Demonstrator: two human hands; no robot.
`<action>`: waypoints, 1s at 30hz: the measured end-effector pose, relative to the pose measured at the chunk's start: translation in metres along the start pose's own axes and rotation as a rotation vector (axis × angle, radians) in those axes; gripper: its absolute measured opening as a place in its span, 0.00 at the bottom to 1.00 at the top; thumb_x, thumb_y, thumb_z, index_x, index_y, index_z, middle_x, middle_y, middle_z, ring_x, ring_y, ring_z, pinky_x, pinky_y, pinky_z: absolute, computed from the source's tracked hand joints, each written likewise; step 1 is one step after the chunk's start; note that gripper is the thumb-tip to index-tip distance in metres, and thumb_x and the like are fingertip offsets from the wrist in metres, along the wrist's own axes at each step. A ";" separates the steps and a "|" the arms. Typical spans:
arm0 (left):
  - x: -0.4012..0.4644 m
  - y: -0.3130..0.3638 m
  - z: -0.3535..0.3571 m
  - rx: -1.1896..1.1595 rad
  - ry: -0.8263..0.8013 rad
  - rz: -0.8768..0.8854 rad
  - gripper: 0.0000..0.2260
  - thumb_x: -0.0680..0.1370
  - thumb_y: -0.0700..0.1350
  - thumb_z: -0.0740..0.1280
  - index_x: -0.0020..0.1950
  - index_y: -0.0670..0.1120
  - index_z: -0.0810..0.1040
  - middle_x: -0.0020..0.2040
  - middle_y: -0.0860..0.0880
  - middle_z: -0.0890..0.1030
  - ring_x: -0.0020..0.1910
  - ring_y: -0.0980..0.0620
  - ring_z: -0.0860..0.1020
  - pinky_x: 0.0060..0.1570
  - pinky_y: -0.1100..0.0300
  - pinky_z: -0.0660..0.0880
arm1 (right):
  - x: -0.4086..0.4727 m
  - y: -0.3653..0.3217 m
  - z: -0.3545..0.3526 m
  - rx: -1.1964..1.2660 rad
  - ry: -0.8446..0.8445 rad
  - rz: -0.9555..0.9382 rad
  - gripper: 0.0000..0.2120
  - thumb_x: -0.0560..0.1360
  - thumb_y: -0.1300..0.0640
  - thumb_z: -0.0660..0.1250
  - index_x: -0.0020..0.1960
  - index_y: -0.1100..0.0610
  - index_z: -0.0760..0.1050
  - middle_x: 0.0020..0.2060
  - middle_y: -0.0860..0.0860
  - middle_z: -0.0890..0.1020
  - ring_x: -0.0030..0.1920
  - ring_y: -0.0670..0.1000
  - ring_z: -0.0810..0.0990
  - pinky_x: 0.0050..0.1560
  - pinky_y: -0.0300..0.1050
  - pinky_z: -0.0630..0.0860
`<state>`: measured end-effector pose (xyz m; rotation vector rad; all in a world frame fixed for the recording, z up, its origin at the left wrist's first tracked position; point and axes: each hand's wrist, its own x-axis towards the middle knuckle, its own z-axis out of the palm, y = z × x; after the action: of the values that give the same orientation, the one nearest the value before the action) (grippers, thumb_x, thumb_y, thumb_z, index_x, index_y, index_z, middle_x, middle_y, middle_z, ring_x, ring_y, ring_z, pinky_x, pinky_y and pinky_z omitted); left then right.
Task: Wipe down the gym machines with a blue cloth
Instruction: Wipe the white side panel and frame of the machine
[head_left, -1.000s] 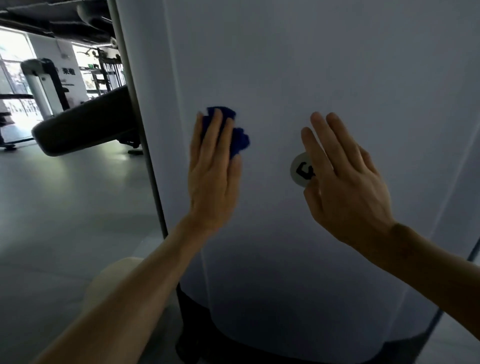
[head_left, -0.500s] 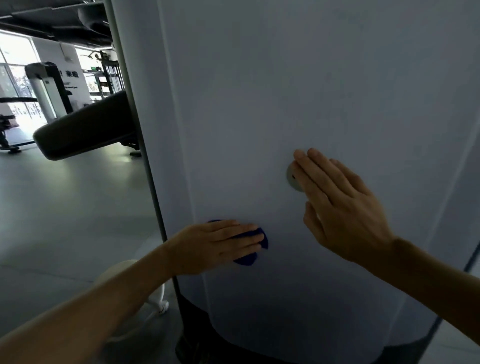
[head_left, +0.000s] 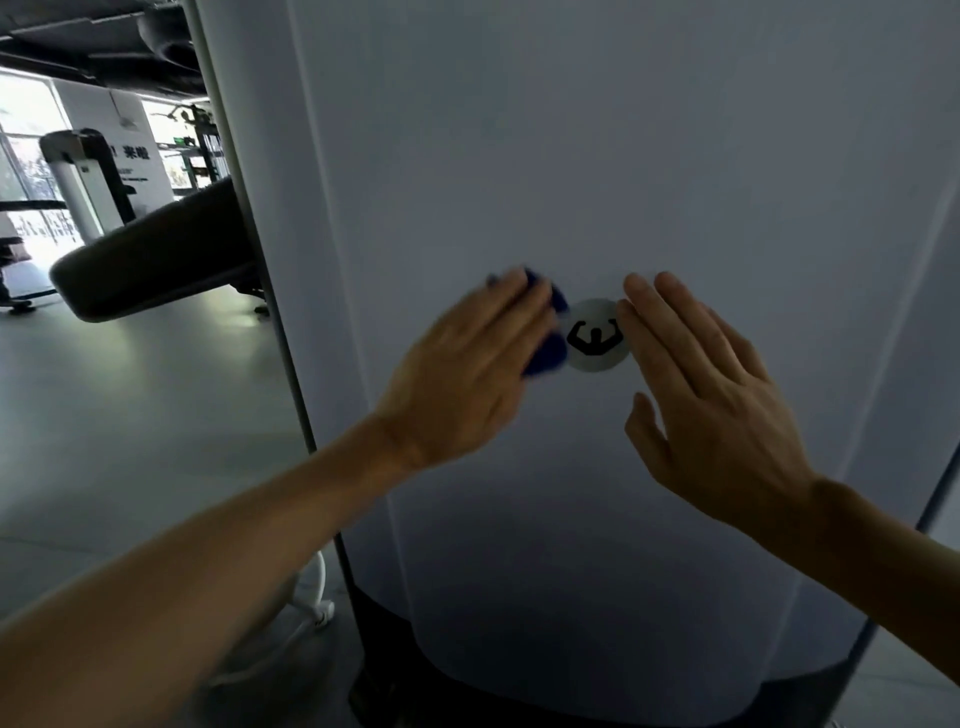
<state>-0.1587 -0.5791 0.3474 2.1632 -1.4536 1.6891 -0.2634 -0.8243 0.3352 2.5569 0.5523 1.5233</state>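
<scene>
The left hand (head_left: 470, 374) presses the blue cloth (head_left: 548, 338) flat against the white machine panel (head_left: 571, 156) at the centre of the frame, fingers straight over the fabric, so only a dark blue edge shows past the fingertips. The hand is motion-blurred, which suggests a quick stroke. Half a second ago it was lower down and turned sideways across the panel; a second ago it was up near the present height with fingers pointing up. It has now swept back up and rightward, so the cloth sits just beside the round logo sticker (head_left: 596, 338), touching or nearly touching its left edge.

The right hand (head_left: 711, 410) lies open and flat on the panel right of centre, fingers straight and holding nothing, its fingertips at the sticker's right edge. It has slid off the sticker, which it partly covered in both earlier views, and the flexing-figure mark is now fully exposed. The two hands stand apart with the sticker between them.

My reading is that the down-and-up pass has covered the left strip of the panel, and the sticker and the area under the right hand come next.

At the left of the frame a dark padded bench (head_left: 156, 265) stands on the grey floor (head_left: 130, 415), with more gym equipment (head_left: 83, 176) by the bright windows at upper left
</scene>
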 end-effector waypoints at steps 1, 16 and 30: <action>-0.019 0.009 0.006 0.028 -0.059 0.063 0.23 0.85 0.43 0.57 0.80 0.38 0.63 0.82 0.40 0.61 0.81 0.39 0.57 0.82 0.48 0.50 | -0.004 -0.003 0.003 -0.001 -0.006 0.001 0.34 0.77 0.61 0.64 0.81 0.65 0.57 0.82 0.58 0.56 0.83 0.57 0.52 0.81 0.56 0.54; -0.002 -0.011 -0.016 0.278 -0.002 0.041 0.27 0.86 0.35 0.58 0.84 0.43 0.54 0.84 0.43 0.57 0.83 0.41 0.53 0.82 0.51 0.50 | 0.003 0.018 -0.021 0.009 -0.093 0.044 0.43 0.74 0.55 0.72 0.83 0.61 0.54 0.83 0.54 0.53 0.83 0.53 0.49 0.82 0.47 0.46; -0.060 0.060 0.021 0.084 -0.330 0.388 0.22 0.89 0.41 0.47 0.83 0.39 0.57 0.84 0.42 0.56 0.84 0.44 0.51 0.83 0.50 0.45 | -0.030 0.006 -0.014 -0.003 -0.082 0.157 0.42 0.74 0.63 0.72 0.82 0.64 0.55 0.83 0.57 0.53 0.83 0.54 0.48 0.81 0.42 0.42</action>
<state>-0.1818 -0.5855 0.2635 2.4192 -2.0371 1.5644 -0.2870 -0.8420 0.3183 2.7032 0.3461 1.4539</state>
